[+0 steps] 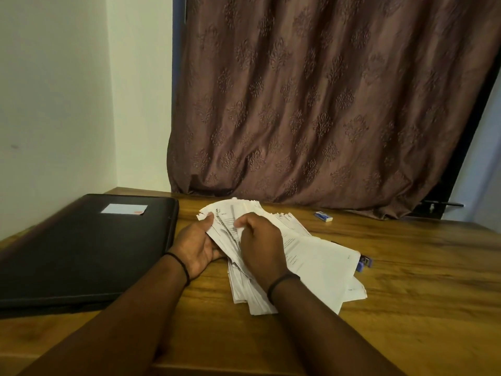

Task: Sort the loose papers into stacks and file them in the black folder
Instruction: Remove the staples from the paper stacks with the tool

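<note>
Papers: loose white printed sheets in an untidy fanned pile at the middle of the table; far ends raised in both hands, near ends lying on the wood
Left hand: at the pile's left edge, thumb laid over the top sheet, fingers curled beneath; it grips the raised sheaf
Right hand: on top of the pile, just beside the left hand, fingers bent down and pinching among the sheets; which sheet it holds cannot be told
Black folder: closed and flat on the table, left of the papers and apart from them; a pale rectangular label sits near its far edge
Table: brown wood grain
Blue-and-white object: small, on the table beyond the papers, near the curtain
Purple object: partly hidden under the pile's right edge
Curtain: brown, patterned, its hem resting on the table's far side
Wall: pale, behind the folder
</note>
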A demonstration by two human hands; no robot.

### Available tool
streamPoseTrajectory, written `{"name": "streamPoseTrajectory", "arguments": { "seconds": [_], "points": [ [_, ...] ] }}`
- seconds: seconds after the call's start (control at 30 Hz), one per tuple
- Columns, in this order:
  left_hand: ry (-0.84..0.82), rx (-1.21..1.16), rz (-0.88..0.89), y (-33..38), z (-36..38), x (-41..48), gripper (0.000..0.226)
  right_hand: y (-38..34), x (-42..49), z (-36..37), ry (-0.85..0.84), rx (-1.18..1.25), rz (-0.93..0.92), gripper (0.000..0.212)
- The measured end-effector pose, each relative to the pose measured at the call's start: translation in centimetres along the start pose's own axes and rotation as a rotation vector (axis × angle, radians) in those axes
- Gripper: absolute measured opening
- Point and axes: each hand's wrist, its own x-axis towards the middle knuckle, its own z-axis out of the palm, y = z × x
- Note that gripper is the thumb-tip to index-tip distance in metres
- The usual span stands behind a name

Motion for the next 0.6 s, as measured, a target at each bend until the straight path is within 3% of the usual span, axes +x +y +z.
{"name": "streamPoseTrajectory", "arguments": {
  "seconds": [0.13, 0.3, 0.4, 0.6],
  "points": [
    [0.000, -0.026, 0.000, 0.01, -0.09, -0.09, 0.036, -0.08, -0.19, 0.15, -0.085, -0.093, -0.081, 0.036],
    [0.009, -0.022, 0.006, -0.08, -0.24, 0.08, 0.035, 0.26, 0.23, 0.29, -0.114, -0.292, -0.112, 0.032],
    [-0.010, -0.010, 0.014, -0.06, -0.16, 0.01, 0.029, 0.15, -0.02, 0.03, -0.126, -0.208, -0.110, 0.041],
    [-0.022, -0.011, 0.022, -0.18, -0.24, 0.03, 0.027, 0.06, 0.17, 0.12, -0.099, -0.219, -0.043, 0.029]
  ]
}}
